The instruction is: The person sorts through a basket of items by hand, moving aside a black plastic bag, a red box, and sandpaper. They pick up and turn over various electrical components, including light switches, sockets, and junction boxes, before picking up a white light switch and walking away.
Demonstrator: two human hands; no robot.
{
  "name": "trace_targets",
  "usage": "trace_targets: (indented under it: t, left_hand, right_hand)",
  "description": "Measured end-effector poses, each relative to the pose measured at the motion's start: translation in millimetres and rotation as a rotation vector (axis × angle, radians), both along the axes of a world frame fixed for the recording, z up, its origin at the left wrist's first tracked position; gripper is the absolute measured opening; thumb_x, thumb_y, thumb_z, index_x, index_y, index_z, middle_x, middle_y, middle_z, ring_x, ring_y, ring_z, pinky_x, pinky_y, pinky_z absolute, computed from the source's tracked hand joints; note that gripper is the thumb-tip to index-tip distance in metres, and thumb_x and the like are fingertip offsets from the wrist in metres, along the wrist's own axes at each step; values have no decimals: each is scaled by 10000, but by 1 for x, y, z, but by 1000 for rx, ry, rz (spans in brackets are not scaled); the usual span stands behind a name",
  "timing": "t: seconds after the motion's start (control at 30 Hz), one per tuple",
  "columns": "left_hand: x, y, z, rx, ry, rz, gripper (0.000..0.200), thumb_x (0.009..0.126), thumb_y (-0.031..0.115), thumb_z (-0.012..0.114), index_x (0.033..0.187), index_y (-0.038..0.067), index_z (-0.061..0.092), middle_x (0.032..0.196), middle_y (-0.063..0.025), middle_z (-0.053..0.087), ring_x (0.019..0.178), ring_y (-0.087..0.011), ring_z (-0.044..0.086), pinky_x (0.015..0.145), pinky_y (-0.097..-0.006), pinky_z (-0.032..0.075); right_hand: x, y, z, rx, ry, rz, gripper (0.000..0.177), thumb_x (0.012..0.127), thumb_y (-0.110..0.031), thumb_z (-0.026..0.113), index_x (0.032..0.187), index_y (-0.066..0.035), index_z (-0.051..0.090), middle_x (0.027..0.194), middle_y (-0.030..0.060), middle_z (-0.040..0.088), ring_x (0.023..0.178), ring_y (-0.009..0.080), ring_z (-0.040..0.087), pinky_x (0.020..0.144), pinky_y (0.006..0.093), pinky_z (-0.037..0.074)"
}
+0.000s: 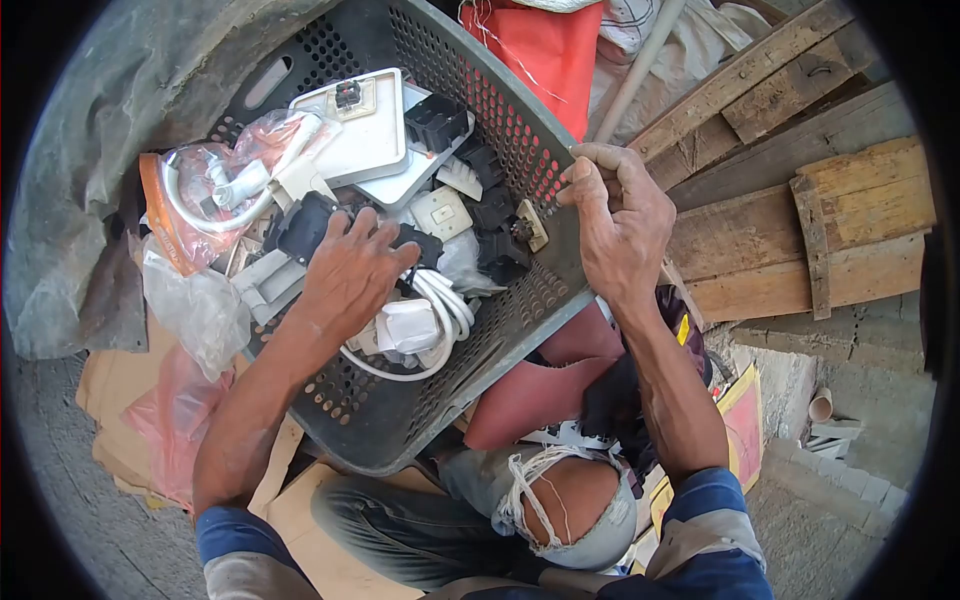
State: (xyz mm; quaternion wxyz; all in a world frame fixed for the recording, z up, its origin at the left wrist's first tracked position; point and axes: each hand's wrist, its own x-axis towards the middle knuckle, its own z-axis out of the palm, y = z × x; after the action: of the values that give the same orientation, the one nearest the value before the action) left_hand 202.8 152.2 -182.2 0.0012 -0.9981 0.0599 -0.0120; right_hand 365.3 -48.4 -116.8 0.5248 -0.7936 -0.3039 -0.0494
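Note:
My left hand [352,272] reaches into a dark grey plastic basket [420,425]. Its fingers are apart, resting over a black plastic box [303,230] among the heap; the thumb is hidden. At the basket's right side my right hand [622,225] has its fingers curled at the rim, near the corner. Below my left hand's fingers lies a coil of white cable [437,310]. A white switch plate [440,213] and a large white panel [375,135] lie beyond it. Several black boxes [437,122] line the basket's far right wall.
An orange-edged plastic bag [180,225] with white tubing sits at the basket's left. Wooden boards [760,240] lean on the right. Red sheeting [545,50] is behind the basket. Cardboard [110,390] lies below, and a grey tarp [80,200] hangs left.

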Motion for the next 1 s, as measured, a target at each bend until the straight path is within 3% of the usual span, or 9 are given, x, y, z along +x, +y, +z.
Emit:
trace_targets:
  t: [0.17,0.27,0.37,0.43,0.5,0.63,0.87,0.93,1.0]
  left_hand:
    - [-75,-4,32,-13,350,57,337,837,101,591,1168,146,634,1222,-92,559,1162,-263,489,940,-477,389]
    - [-100,-11,51,-36,325,0,393,850,128,621,1243,126,605,1293,-111,557,1236,-326,482,994,-525,392]
    - [-66,-12,106,-341,602,80,403,873,161,626,1266,80,591,1290,-140,581,1252,-351,498,1033,-494,403]
    - [-24,-14,105,-380,559,86,396,880,173,624,1260,64,591,1246,-147,605,1226,-341,522,1019,-458,421]
    - [34,-12,81,-427,455,72,385,892,192,620,1247,45,594,1187,-154,635,1213,-315,539,999,-416,445]
    - [109,-32,-80,-341,123,123,396,945,325,554,1202,29,613,1191,-184,618,1095,-398,597,953,-455,477]
    - [53,-48,-45,-414,398,16,413,947,348,554,1178,13,618,1144,-197,638,1034,-381,633,952,-474,473]
    - [45,-36,-39,-813,453,165,359,929,289,587,1133,-3,626,1021,-249,663,1029,-362,642,912,-475,495]
    - [55,-29,-40,-883,447,337,369,914,262,604,1135,-34,600,969,-266,666,1010,-362,652,882,-470,510]
  right_hand:
    - [-3,3,-1,47,34,10,123,922,-71,614,980,28,657,762,86,670,640,128,672,576,263,502]
    - [-5,2,-2,67,28,8,128,927,-76,612,983,29,658,767,83,673,644,128,675,574,258,500]
    - [-5,3,-3,85,36,3,130,929,-79,612,985,29,658,768,81,674,645,130,677,573,257,499]
    - [-4,2,-3,95,36,0,131,929,-80,612,986,29,658,768,80,674,645,130,676,573,256,499]
    - [-5,3,-1,90,57,-3,130,928,-77,612,985,30,657,770,79,672,644,128,674,576,256,500]
    - [0,1,1,61,26,-3,123,924,-70,613,982,30,657,770,77,668,644,126,673,577,256,501]
    - [1,1,-4,80,25,14,112,912,-49,619,976,34,659,767,90,666,629,134,670,580,261,507]
    - [-1,2,-6,128,41,9,113,910,-48,620,974,36,659,761,93,666,625,136,669,581,261,507]
    - [-2,3,-4,164,82,0,116,905,-51,625,973,37,659,749,94,666,623,137,670,580,262,506]
